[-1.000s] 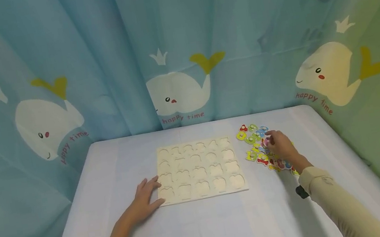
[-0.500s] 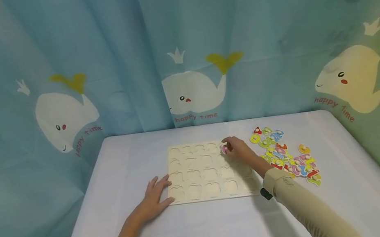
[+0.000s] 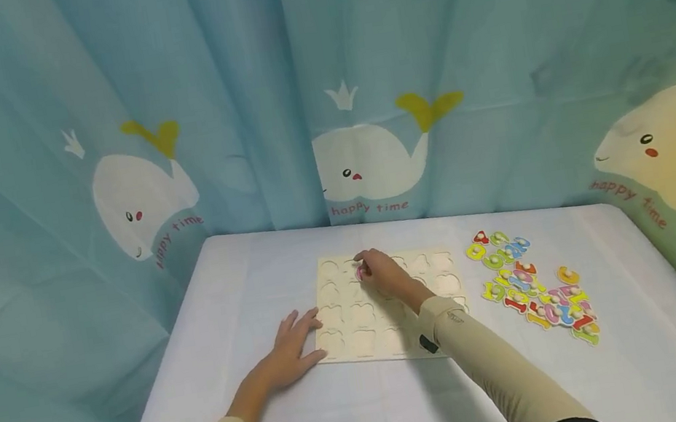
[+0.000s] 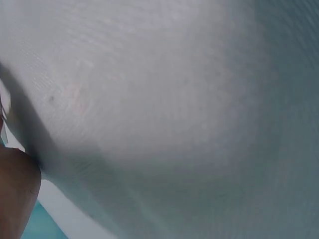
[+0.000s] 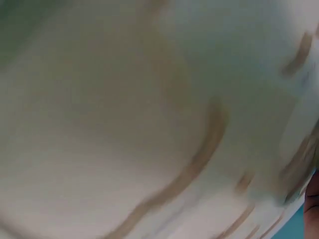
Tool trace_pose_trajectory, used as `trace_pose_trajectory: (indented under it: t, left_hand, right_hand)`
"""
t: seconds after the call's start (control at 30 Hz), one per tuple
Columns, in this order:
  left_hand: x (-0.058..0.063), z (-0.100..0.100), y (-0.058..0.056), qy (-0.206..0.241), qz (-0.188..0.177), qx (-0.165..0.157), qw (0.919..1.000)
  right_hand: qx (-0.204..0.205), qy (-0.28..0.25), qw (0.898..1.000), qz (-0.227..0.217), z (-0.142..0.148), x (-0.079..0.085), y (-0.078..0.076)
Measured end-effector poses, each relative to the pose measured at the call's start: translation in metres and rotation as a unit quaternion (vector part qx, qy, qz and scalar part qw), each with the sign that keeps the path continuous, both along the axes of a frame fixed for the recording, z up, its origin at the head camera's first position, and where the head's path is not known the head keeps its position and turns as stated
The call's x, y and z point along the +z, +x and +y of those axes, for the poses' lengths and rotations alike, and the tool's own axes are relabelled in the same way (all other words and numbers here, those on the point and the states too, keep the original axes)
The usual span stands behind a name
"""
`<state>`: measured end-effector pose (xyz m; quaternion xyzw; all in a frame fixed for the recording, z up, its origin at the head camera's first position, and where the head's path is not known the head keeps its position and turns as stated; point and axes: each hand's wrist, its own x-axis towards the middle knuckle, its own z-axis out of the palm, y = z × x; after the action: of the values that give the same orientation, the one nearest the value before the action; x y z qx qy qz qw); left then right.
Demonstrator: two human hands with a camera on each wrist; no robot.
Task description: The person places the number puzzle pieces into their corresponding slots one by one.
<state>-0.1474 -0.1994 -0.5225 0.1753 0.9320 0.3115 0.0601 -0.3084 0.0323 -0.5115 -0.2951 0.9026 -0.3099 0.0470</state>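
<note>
A pale wooden puzzle board (image 3: 345,320) with rows of shaped recesses lies on the table. My right hand (image 3: 384,274) pinches a small pink puzzle piece (image 3: 359,273) over the board's back row; the fingers partly cover its shape. Whether the piece touches the board I cannot tell. My left hand (image 3: 290,351) rests spread at the board's left edge, fingertips touching it. In the left wrist view only part of that hand (image 4: 17,194) shows, beside blurred white cloth. The right wrist view holds a blurred, close stretch of board (image 5: 99,164) and a bit of finger (image 5: 311,209).
Right of the board lies a loose spread of colourful number pieces with knobs, among them a red 4 (image 3: 480,238), a yellow 0 (image 3: 476,252) and an orange piece (image 3: 567,275) apart from the others. A blue whale-print curtain (image 3: 268,104) hangs behind the white-covered table (image 3: 357,414).
My right hand has taken the pink piece from the loose pile and carried it left to the back row of the board. My left hand stays at the board's edge. The head view has turned right.
</note>
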Motion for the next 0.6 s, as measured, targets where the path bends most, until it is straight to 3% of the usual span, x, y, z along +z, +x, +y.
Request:
trace_pose_trajectory:
  t: [0.2, 0.33, 0.6]
  left_hand:
    - [-0.001, 0.010, -0.005, 0.016, 0.017, -0.024, 0.9995]
    - [-0.001, 0.009, 0.000, 0.018, 0.017, -0.019, 0.9995]
    - [0.000, -0.002, 0.007, 0.029, 0.040, -0.017, 0.9986]
  right_hand:
    - [-0.010, -0.011, 1.000, 0.010, -0.020, -0.003, -0.005]
    - [-0.002, -0.008, 1.000, -0.005, -0.036, -0.001, -0.003]
    - [-0.006, -0.023, 1.000, 0.012, -0.071, -0.001, -0.004]
